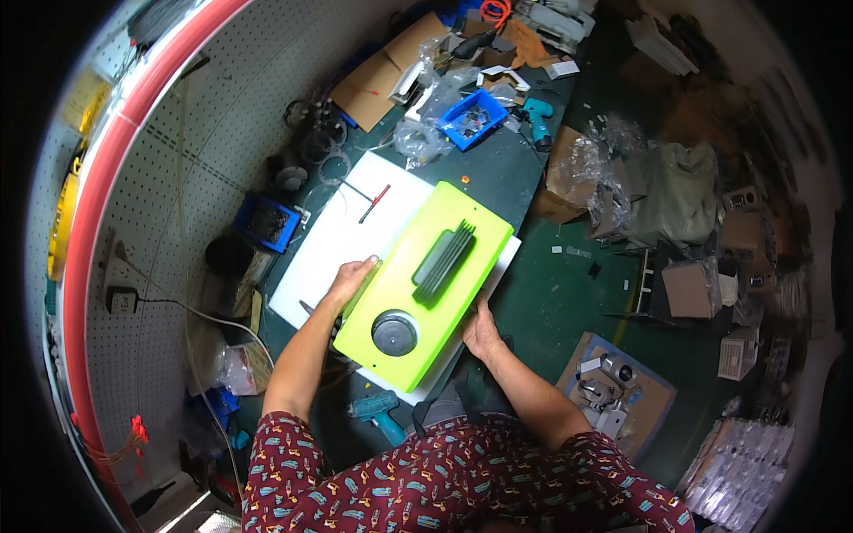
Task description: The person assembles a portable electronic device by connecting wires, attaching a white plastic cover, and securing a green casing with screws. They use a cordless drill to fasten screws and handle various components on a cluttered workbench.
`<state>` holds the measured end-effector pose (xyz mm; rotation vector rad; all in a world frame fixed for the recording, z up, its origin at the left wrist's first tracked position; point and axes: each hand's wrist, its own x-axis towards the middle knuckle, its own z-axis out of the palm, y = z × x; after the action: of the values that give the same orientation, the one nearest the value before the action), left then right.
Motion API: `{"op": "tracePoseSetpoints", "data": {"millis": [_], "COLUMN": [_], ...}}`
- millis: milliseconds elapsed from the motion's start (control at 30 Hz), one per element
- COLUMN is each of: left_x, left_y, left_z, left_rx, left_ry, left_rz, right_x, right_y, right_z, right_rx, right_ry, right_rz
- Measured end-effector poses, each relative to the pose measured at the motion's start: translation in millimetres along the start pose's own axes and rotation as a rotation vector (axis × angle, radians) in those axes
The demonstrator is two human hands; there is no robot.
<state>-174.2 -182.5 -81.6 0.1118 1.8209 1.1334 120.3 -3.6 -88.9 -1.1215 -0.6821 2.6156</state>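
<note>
A lime-green box-shaped housing (418, 355) lies at a slant over a white board (342, 226). On its upper face are a dark ribbed part (444, 264) and a round dark cap (394, 333). My left hand (354, 280) is pressed along the housing's left side, thumb near the top edge. My right hand (482, 330) grips the opposite side, its fingers partly hidden beneath the edge. Whether the housing rests on the board or is slightly lifted, I cannot tell. A T-handled tool with red on it (375, 203) lies on the board beyond my left hand.
A teal power drill (378, 410) lies close to my body, another (538, 123) at the far right of the bench. Blue bins (473, 119) of small parts, plastic bags and cardboard crowd the far end. Metal parts sit on a cardboard sheet (653, 404) at right. A pegboard wall (178, 195) stands left.
</note>
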Motion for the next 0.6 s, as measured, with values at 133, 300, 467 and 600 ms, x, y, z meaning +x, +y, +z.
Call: {"op": "tracePoseSetpoints", "data": {"millis": [133, 300, 467, 600], "left_x": [-3.4, -11.9, -6.5, -1.9], "left_y": [1.4, -2.1, 0.4, -14.4], "left_z": [6.0, 8.6, 13.9, 13.1], "left_rx": [-0.021, -0.006, -0.101, -0.082], "left_ry": [-0.015, -0.002, -0.045, -0.017], "left_rz": [0.001, 0.022, 0.016, 0.032], "right_x": [20.6, 21.4, 27.9, 15.9], "right_y": [9.4, 8.5, 8.6, -4.9], "right_z": [-15.1, -20.4, -23.9, -14.9], "right_rx": [-0.017, -0.017, -0.024, -0.049], "right_ry": [-0.058, -0.050, -0.061, -0.093], "right_rz": [0.042, 0.098, 0.048, 0.062]}}
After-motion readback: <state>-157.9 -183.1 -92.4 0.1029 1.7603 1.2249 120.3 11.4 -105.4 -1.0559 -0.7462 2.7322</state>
